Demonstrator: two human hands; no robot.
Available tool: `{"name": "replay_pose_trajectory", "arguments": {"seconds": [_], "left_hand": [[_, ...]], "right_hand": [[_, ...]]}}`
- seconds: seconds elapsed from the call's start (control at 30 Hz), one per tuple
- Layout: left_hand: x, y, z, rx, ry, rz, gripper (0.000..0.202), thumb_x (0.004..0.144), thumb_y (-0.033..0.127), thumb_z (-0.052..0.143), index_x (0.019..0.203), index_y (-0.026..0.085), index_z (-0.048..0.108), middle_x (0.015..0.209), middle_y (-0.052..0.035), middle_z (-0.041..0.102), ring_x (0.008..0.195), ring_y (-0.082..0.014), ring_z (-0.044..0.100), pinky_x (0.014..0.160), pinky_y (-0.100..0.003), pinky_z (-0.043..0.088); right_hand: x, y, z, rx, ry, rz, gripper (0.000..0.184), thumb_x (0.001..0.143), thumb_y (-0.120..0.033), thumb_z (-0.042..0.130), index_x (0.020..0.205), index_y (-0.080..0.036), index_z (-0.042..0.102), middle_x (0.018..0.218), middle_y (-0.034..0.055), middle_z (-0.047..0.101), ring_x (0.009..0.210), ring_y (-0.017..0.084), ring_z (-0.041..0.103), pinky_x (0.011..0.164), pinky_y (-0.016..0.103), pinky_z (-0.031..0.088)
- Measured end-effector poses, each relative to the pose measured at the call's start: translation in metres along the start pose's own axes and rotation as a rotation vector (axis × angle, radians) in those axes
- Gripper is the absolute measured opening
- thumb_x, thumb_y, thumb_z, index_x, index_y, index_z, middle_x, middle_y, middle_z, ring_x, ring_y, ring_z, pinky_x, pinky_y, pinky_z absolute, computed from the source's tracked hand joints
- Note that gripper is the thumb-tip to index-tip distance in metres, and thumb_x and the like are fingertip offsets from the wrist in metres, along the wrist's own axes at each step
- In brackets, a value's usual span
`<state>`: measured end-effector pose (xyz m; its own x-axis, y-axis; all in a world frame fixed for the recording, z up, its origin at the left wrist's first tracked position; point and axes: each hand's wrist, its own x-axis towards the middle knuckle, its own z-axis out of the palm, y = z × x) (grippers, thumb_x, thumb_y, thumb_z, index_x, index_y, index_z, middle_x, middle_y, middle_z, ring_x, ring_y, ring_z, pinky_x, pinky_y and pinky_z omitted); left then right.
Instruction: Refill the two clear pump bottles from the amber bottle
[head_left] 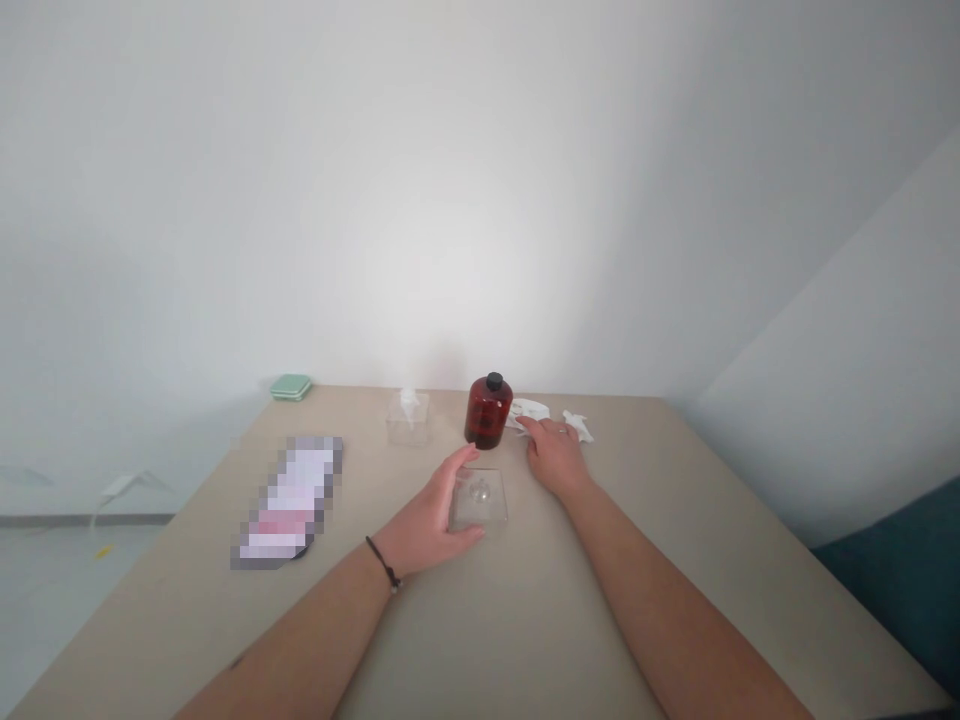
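Observation:
My left hand (429,510) is curled around a clear square lid (491,510) with a round knob in its middle. The thumb is at the near edge and the fingers at the far edge. Palm down, my right hand (556,455) reaches among white tissues, with its thumb stretched to the left. One flat white tissue (531,408) lies behind that hand, and a crumpled tissue (576,424) shows just past its fingers. Its fingertips are partly hidden. Between and beyond my hands stands a dark red bottle (488,412) with a black cap.
A clear box (406,430) with white tissue poking out stands left of the bottle. Farther left are a blurred-out phone (289,505) and a small green case (290,387) at the table's back corner. The white wall (480,200) borders the table (480,640) behind.

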<state>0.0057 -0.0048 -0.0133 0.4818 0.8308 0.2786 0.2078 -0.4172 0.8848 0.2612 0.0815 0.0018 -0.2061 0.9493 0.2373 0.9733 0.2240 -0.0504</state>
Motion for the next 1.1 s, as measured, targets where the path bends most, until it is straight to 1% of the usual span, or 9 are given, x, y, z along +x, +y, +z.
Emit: {"name": "replay_pose_trajectory", "arguments": {"seconds": [0.33,0.53,0.63,0.7,0.8,0.87,1.0,1.07,1.1], "left_hand": [[0.001,0.001,-0.001,-0.048,-0.019,-0.046,0.103,0.079,0.02,0.074,0.156,0.032,0.007,0.159,-0.0164,0.03,0.14,-0.0332,0.042,0.12,-0.062,0.029],[0.003,0.001,-0.001,-0.075,-0.027,-0.045,0.105,0.078,0.023,0.077,0.157,0.033,0.007,0.159,-0.0164,0.029,0.14,-0.033,0.043,0.119,-0.06,0.031],[0.004,0.003,-0.002,-0.091,-0.029,-0.032,0.107,0.078,0.024,0.077,0.157,0.032,0.005,0.16,-0.0172,0.029,0.14,-0.0333,0.043,0.119,-0.061,0.031],[0.005,0.004,-0.003,-0.095,-0.035,-0.025,0.108,0.078,0.025,0.078,0.157,0.032,0.004,0.159,-0.0175,0.03,0.14,-0.0334,0.044,0.119,-0.061,0.032],[0.006,0.003,-0.003,-0.102,-0.03,-0.028,0.11,0.076,0.025,0.079,0.157,0.033,0.006,0.157,-0.0178,0.033,0.138,-0.0347,0.047,0.117,-0.062,0.033],[0.006,0.001,-0.001,-0.103,-0.024,-0.041,0.11,0.075,0.027,0.08,0.157,0.033,0.008,0.156,-0.0174,0.034,0.136,-0.0352,0.048,0.116,-0.062,0.034],[0.007,-0.002,-0.001,-0.165,0.047,-0.055,0.112,0.073,0.026,0.081,0.156,0.033,0.006,0.142,-0.0139,0.041,0.127,-0.0312,0.052,0.113,-0.059,0.039],[0.006,-0.002,-0.009,-0.21,0.102,-0.028,0.112,0.074,0.026,0.08,0.155,0.033,0.004,0.134,-0.0112,0.041,0.123,-0.0281,0.053,0.112,-0.057,0.04],[0.005,-0.003,-0.015,-0.217,0.133,-0.006,0.111,0.074,0.026,0.079,0.155,0.033,0.004,0.131,-0.0098,0.04,0.123,-0.0269,0.053,0.114,-0.056,0.038]], "right_hand": [[-0.003,0.0,-0.002,0.042,-0.035,0.016,0.056,0.092,-0.014,0.043,0.145,-0.028,0.054,0.124,0.0139,0.066,0.12,0.033,0.057,0.11,0.05,0.032],[-0.004,0.004,-0.001,0.128,-0.016,-0.014,0.059,0.089,-0.01,0.043,0.147,-0.018,0.051,0.123,0.0166,0.063,0.121,0.029,0.056,0.108,0.043,0.04],[-0.004,0.01,0.003,0.251,0.046,-0.037,0.065,0.083,-0.006,0.041,0.147,-0.014,0.05,0.13,0.0176,0.06,0.127,0.028,0.053,0.112,0.044,0.04],[-0.005,0.013,0.005,0.376,0.135,-0.05,0.069,0.08,-0.005,0.041,0.148,-0.015,0.047,0.136,0.0169,0.058,0.132,0.028,0.051,0.117,0.048,0.037],[-0.007,0.014,0.008,0.598,0.274,-0.047,0.07,0.081,-0.011,0.044,0.15,-0.019,0.041,0.147,0.0144,0.052,0.14,0.027,0.046,0.122,0.053,0.03],[-0.008,0.008,0.009,0.744,0.326,-0.031,0.068,0.085,-0.018,0.048,0.152,-0.021,0.037,0.152,0.014,0.048,0.144,0.027,0.043,0.123,0.054,0.028],[-0.008,-0.012,0.01,0.988,0.329,-0.029,0.068,0.09,-0.034,0.054,0.154,-0.023,0.03,0.156,0.0154,0.042,0.147,0.025,0.04,0.122,0.051,0.031],[-0.008,-0.019,0.011,1.042,0.319,-0.027,0.068,0.091,-0.039,0.055,0.153,-0.023,0.032,0.155,0.0164,0.043,0.146,0.026,0.041,0.121,0.051,0.034],[-0.008,-0.022,0.012,1.051,0.321,-0.025,0.067,0.091,-0.041,0.056,0.152,-0.023,0.033,0.153,0.0167,0.044,0.145,0.026,0.043,0.12,0.052,0.035]]}}
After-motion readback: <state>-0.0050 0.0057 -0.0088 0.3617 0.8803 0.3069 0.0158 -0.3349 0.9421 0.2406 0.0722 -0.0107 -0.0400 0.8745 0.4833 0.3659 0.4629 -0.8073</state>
